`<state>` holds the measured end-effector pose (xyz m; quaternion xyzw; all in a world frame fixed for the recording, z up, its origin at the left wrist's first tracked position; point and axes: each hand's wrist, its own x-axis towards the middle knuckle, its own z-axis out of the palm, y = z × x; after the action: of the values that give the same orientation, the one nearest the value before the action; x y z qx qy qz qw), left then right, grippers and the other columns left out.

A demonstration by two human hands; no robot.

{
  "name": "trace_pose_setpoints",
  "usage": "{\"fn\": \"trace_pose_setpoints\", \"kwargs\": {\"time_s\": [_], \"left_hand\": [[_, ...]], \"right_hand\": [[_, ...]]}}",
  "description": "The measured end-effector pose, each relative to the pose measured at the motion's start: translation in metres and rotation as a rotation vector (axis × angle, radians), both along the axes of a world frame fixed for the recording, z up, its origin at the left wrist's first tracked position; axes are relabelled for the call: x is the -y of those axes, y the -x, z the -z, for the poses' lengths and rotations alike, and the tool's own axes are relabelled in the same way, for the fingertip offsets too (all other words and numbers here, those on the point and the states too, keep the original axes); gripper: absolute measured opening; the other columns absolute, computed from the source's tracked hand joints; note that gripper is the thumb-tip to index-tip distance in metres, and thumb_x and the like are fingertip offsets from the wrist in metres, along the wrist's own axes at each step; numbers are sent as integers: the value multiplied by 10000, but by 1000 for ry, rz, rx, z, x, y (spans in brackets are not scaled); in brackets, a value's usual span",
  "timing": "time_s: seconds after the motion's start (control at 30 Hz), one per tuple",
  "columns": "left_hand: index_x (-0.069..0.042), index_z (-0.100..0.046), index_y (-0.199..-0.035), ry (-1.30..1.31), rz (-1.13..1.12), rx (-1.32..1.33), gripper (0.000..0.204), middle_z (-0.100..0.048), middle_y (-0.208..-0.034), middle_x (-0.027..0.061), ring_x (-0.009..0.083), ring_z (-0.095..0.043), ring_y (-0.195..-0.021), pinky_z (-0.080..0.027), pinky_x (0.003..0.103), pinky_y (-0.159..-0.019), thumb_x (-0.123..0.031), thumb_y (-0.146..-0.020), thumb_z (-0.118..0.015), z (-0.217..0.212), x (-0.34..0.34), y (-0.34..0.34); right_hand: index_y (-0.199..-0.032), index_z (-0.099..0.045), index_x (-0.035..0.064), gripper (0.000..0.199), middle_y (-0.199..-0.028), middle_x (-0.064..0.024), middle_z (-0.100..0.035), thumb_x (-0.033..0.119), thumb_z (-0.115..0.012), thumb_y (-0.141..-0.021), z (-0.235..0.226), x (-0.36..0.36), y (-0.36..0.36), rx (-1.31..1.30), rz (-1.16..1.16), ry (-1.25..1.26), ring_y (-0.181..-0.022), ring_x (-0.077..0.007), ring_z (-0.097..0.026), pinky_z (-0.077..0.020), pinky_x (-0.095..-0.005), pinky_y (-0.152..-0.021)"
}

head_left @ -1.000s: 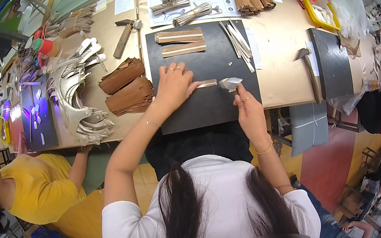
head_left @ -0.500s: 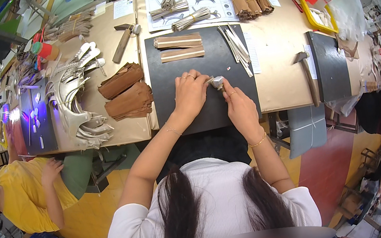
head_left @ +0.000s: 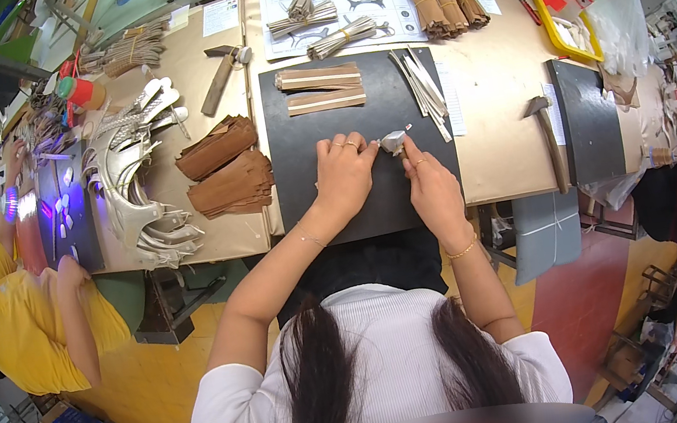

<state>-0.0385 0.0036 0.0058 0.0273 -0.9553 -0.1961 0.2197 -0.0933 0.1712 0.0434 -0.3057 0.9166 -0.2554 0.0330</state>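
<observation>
My left hand (head_left: 344, 177) lies on the black work mat (head_left: 308, 190), fingers curled, its fingertips pinching one end of a small light-coloured piece (head_left: 392, 143). My right hand (head_left: 430, 184) is right beside it and grips the same piece from the right. The piece sits between both hands, just above the mat. Two bundles of tan strips (head_left: 320, 89) lie at the mat's far end, and a fan of thin pale strips (head_left: 423, 92) lies at its far right.
Brown leather pieces (head_left: 224, 168) are stacked left of the mat, with pale curved parts (head_left: 133, 200) beyond them. One hammer (head_left: 218, 76) lies far left and another hammer (head_left: 548, 134) to the right by a second black mat (head_left: 591, 127). A person in yellow (head_left: 37, 321) works at the left.
Both hands have come together at the middle of the mat, the left sliding right and toward me; the small piece is now held between the two hands.
</observation>
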Motion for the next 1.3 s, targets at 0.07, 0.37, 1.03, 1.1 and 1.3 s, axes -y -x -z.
{"fn": "trace_pose_setpoints", "kwargs": {"time_s": [0.07,0.37,1.03,1.1,1.3], "left_hand": [[-55,-758,-995,48,19,-20,185,-622,-890,43,218,-581,-882,-399,376,-810,-78,-849,-647,-1,-1,0],[-26,-733,-1039,139,76,31,230,-594,-900,70,225,-568,-869,-424,362,-815,-47,-839,-621,-4,0,3],[-84,-762,-939,-268,50,72,111,-623,-871,39,222,-605,-822,-407,377,-766,-93,-856,-690,-2,19,-8],[-78,-755,-954,-109,102,23,132,-622,-878,44,217,-602,-826,-406,370,-764,-94,-851,-674,-3,19,-10],[-62,-726,-1033,168,124,65,212,-604,-891,44,201,-583,-832,-404,360,-762,-90,-849,-624,-5,15,-12]], "right_hand": [[-1447,-541,159,432,-868,-141,-618,178,-551,-1016,-1,0,0,-15,8,0,-698,-375,-645,-526,-469,-602],[-1463,-519,146,460,-885,-134,-626,153,-567,-1005,-4,7,7,-32,-7,96,-713,-363,-655,-528,-463,-606],[-1456,-526,154,452,-860,-125,-613,172,-571,-1007,-1,15,7,-60,-19,-68,-671,-358,-649,-541,-441,-590],[-1453,-529,154,450,-856,-126,-611,169,-572,-1006,0,14,9,-58,-30,-48,-671,-359,-649,-541,-441,-590],[-1450,-532,145,445,-859,-132,-610,154,-567,-1006,-4,15,1,-56,-56,93,-672,-363,-646,-535,-451,-583]]}}
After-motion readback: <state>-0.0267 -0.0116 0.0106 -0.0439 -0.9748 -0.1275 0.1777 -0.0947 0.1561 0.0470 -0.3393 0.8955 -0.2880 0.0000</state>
